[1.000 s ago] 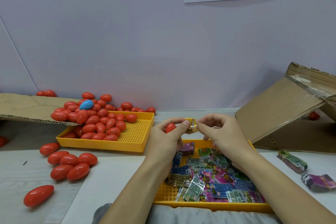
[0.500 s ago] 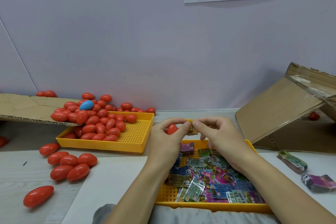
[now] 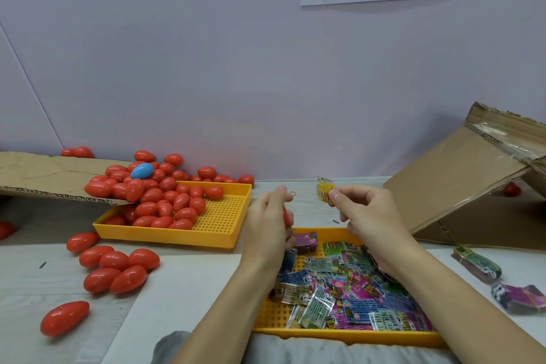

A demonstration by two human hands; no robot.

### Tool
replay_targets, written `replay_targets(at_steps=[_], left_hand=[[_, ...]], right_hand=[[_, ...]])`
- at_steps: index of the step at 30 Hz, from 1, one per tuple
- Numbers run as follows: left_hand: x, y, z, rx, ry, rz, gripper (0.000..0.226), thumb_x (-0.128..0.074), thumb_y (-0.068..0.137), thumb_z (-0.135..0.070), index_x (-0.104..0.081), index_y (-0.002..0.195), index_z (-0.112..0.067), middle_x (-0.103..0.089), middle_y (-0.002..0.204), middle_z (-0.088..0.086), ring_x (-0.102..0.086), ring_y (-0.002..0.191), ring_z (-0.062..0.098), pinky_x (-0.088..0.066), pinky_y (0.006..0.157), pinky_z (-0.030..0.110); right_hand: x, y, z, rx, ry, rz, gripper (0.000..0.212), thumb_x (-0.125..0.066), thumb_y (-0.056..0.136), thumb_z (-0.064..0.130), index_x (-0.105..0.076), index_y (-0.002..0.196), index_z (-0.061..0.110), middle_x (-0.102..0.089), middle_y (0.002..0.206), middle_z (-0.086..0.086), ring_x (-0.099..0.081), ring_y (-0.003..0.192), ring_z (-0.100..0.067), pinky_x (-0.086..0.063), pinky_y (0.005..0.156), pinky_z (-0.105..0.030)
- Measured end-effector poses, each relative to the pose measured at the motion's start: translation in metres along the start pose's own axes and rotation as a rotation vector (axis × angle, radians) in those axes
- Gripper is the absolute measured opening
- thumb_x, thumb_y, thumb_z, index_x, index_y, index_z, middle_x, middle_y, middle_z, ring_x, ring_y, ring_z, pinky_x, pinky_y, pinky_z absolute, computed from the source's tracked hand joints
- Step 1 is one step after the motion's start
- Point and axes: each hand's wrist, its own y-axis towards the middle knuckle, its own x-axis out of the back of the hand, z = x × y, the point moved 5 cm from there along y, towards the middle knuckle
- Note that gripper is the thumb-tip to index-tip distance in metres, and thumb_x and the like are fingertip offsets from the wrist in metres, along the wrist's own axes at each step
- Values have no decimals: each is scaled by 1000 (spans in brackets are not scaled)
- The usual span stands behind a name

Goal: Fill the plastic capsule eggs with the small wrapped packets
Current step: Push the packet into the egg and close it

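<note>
**Hands have moved apart, packet and egg now separate**

The left hand (image 3: 267, 226) grips a red egg (image 3: 286, 217) in its curled fingers; only a thin red edge of the egg shows past the palm. The right hand (image 3: 365, 220) pinches a yellow packet (image 3: 325, 192) between thumb and forefinger and holds it up, above the far edge of the front tray (image 3: 348, 334). Half a second ago both hands were together, with the packet pressed at the egg. Now there is a clear gap between them: the packet is out to the right and the egg has turned so that it is mostly hidden. I cannot tell if the egg is open or closed.

A small rubber band (image 3: 292, 194) lies on the table (image 3: 35, 283) just behind the left hand. The front tray is under both wrists and holds many loose packets (image 3: 339, 301) of green, pink and blue. Right of this tray lie two bundles of packets (image 3: 477, 266), and behind them a tilted cardboard box (image 3: 455, 186). Left of the front tray stands a second yellow tray (image 3: 224, 215) with a heap of red eggs (image 3: 159, 201) and one blue egg (image 3: 142, 171) on top. A cardboard flap (image 3: 44, 174) reaches over its far left corner. More red eggs (image 3: 115, 266) lie loose on the table, left of the front tray.
</note>
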Motion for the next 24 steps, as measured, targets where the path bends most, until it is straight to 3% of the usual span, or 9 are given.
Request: replay_targets(at_steps=[3, 5, 9, 17, 20, 24], left_hand=[[-6, -3, 3, 76, -94, 63, 9, -41, 96, -14, -49, 94, -15, -51, 65, 2, -40, 45, 10, -35, 45, 27], [-10, -4, 3, 61, 8, 105, 12, -37, 97, -9, -47, 96, -15, -54, 71, 5, -48, 50, 10, -40, 52, 29], [-14, -8, -3, -67, 273, 159, 9, -53, 101, -18, -59, 106, -23, -61, 95, 5, -57, 64, 8, -45, 54, 21], [-14, -10, -10, -164, 379, 123, 16, -65, 96, -24, -58, 110, -26, -63, 108, -7, -65, 93, 17, -58, 82, 34], [-14, -10, -10, -171, 388, 122, 17, -66, 95, -22, -60, 110, -24, -64, 108, -6, -65, 95, 16, -57, 83, 33], [-14, -9, -9, -179, 382, 119, 17, -67, 94, -20, -61, 110, -24, -65, 108, -3, -65, 94, 20, -55, 74, 30]], right_hand=[[0, -1, 3, 32, -36, -19, 9, -67, 93, 24, -73, 88, 19, -61, 59, 15, -52, 59, -3, -38, 56, -18], [2, -2, 8, 97, -154, -48, 10, -68, 93, 25, -72, 84, 24, -65, 70, 11, -57, 67, -6, -41, 60, -16], [1, -5, 15, 198, -341, -64, 8, -67, 94, 25, -72, 88, 24, -69, 79, 11, -59, 69, -3, -41, 57, -9], [-2, -6, 16, 221, -361, -17, 7, -66, 94, 25, -71, 89, 27, -67, 79, 14, -57, 68, -2, -41, 58, -11], [-3, -5, 16, 223, -353, -8, 8, -66, 94, 26, -72, 90, 25, -68, 79, 12, -57, 69, -5, -41, 61, -16], [-3, -5, 14, 221, -339, 15, 8, -67, 93, 26, -73, 88, 26, -68, 77, 12, -56, 65, 0, -41, 58, -11]])
